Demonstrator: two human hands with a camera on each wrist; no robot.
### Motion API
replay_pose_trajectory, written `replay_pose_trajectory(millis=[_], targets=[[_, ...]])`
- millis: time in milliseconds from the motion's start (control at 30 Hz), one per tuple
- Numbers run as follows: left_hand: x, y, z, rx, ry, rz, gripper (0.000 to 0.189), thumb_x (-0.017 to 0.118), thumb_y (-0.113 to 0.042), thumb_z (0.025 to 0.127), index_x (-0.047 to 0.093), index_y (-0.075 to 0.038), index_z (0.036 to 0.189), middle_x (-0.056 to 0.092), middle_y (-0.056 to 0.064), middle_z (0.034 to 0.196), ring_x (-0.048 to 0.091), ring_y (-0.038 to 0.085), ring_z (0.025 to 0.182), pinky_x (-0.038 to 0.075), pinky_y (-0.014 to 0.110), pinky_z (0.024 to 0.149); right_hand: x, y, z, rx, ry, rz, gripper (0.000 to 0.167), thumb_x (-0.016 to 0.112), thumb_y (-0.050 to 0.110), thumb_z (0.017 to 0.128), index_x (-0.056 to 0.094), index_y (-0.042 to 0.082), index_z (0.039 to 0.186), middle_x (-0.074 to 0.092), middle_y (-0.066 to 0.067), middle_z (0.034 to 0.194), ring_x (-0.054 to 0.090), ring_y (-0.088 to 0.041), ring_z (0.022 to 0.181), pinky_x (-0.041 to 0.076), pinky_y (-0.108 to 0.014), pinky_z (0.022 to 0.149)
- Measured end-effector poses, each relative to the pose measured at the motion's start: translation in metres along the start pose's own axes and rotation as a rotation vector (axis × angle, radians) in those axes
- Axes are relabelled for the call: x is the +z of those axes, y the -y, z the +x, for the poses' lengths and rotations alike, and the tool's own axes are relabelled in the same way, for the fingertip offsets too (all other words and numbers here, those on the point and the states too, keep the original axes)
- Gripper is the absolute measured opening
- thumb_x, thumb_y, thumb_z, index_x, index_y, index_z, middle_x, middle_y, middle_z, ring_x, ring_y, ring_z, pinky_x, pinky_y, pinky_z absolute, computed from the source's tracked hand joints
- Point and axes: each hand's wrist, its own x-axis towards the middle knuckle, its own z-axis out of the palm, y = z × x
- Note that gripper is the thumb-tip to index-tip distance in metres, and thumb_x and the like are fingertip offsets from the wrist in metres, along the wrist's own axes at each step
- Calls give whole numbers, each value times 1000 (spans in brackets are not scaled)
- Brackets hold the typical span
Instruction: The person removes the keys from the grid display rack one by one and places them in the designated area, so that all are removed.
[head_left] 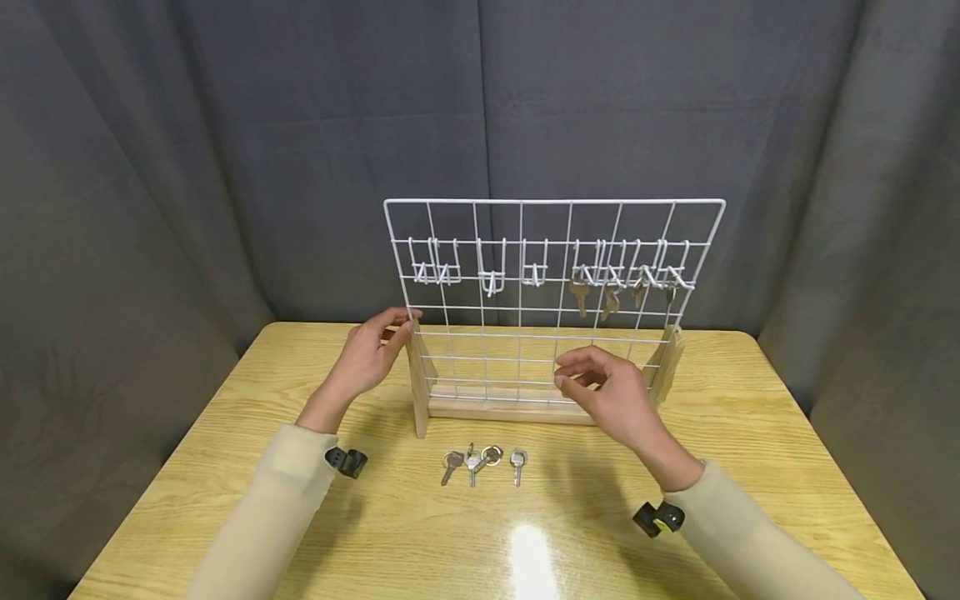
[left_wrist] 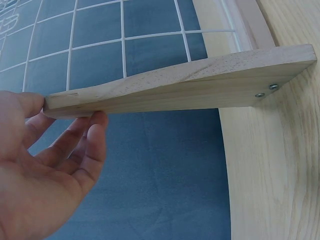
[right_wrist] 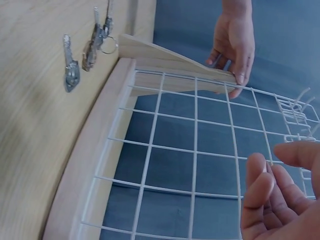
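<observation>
A white wire grid rack [head_left: 555, 202] stands upright in a wooden base [head_left: 517, 410]. My left hand [head_left: 367, 354] grips the top of its left wooden side support [left_wrist: 165, 90], thumb on one face and fingertips on the other. In front of the grid's lower right part is my right hand [head_left: 611, 396], its fingers loosely curled and thumb apart; no object shows between them. Several keys, such as one brass-coloured key [head_left: 580, 297], hang from white hooks on the grid's right half. On the table before the base lie several loose keys, among them a silver key [head_left: 517, 468].
Hooks on the left half, such as one near the middle [head_left: 491, 282], carry no keys. The right wooden support [head_left: 666, 367] stands behind my right hand. Dark grey curtains [head_left: 337, 150] surround the wooden table [head_left: 262, 408] at the back and sides.
</observation>
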Motion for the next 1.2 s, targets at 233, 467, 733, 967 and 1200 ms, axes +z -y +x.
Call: replay_pose_trajectory(millis=[233, 467, 733, 967, 1200], targets=[[0, -1, -1, -9, 3, -3, 33, 48, -30, 107, 61, -16, 133, 66, 12, 128, 67, 33, 110, 55, 50, 93, -8, 7, 3, -8, -42, 55, 21, 72, 15, 92, 70, 12, 113, 76, -9, 100, 69, -9, 77, 55, -25, 67], [-1, -1, -1, -10, 8, -3, 33, 48, -30, 107, 61, -16, 134, 66, 12, 129, 66, 33, 111, 54, 49, 94, -12, 12, 6, -37, -113, 72, 20, 71, 16, 93, 70, 12, 113, 76, -9, 101, 68, -4, 75, 56, -22, 68], [-1, -1, -1, -6, 13, 2, 35, 47, -31, 107, 60, -15, 135, 66, 12, 129, 66, 33, 111, 55, 50, 93, -15, 18, 10, -91, -219, 101, 23, 72, 13, 92, 70, 11, 115, 75, -11, 101, 66, 1, 71, 52, -16, 61], [0, -1, 0, -6, 10, 0, 33, 48, -31, 107, 61, -16, 134, 66, 12, 128, 67, 33, 110, 55, 50, 92, -17, 22, 13, -88, -276, 143, 25, 72, 16, 93, 70, 10, 116, 75, -12, 103, 67, -1, 70, 51, -16, 60], [0, -1, 0, -6, 6, -4, 33, 48, -30, 107, 61, -15, 133, 66, 13, 128, 67, 33, 110, 54, 49, 94, -17, 25, 17, -98, -311, 200, 26, 72, 15, 92, 70, 10, 118, 75, -8, 104, 68, -5, 69, 50, -16, 59]])
